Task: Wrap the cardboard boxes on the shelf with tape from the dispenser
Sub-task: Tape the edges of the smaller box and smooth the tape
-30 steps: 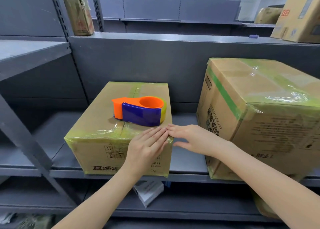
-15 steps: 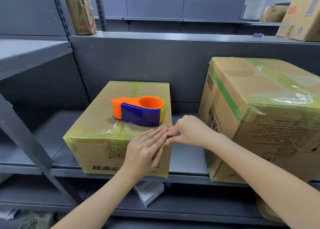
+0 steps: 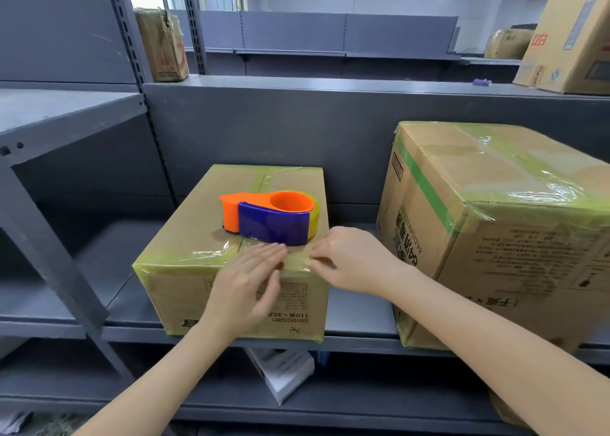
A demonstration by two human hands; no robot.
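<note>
A small cardboard box [image 3: 194, 237] banded with yellow-green tape sits on the grey shelf [image 3: 356, 316]. On its top lies an orange and blue tape dispenser [image 3: 270, 217]. My left hand [image 3: 247, 283] lies flat, fingers straight, against the box's front upper edge, just below the dispenser. My right hand [image 3: 350, 260] touches the tape at the box's front right corner with bent fingertips. A larger taped cardboard box [image 3: 495, 224] stands to the right.
The upper shelf holds a worn box [image 3: 161, 46] at the left and a tall box [image 3: 571, 39] at the right. A white packet [image 3: 284, 373] lies on the shelf below. A slanted grey brace [image 3: 49, 254] crosses at left.
My left hand slid up along the box's front edge, toward the dispenser. My right hand's fingers, first flat, curled at the box's front right corner.
</note>
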